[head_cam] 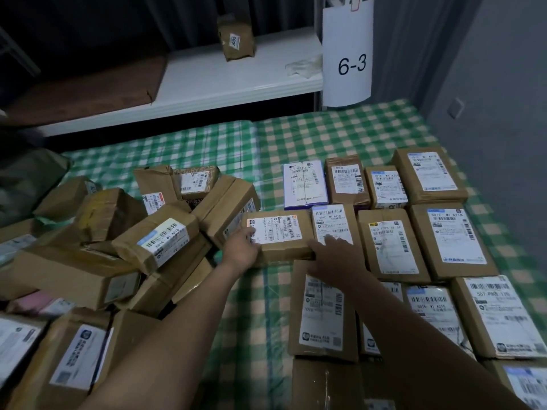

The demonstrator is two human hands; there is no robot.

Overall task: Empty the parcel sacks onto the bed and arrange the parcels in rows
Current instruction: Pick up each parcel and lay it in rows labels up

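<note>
A brown cardboard parcel [284, 247] with a white label lies flat on the green checked bed [340, 131], at the left end of the middle row. My left hand [241, 250] grips its left edge, thumb on the label. My right hand [334, 255] holds its right front corner, fingers reaching onto the neighbouring parcel [333, 221]. To the right, several labelled parcels [450, 238] lie flat in neat rows. A loose heap of brown parcels [159, 232] is piled on the left side of the bed.
A white shelf [225, 81] runs behind the bed with one upright brown parcel [236, 37] on it. A white sign reading 6-3 [349, 60] hangs at the shelf's right end. A grey wall [497, 113] bounds the bed on the right. Dark cloth [26, 179] lies at far left.
</note>
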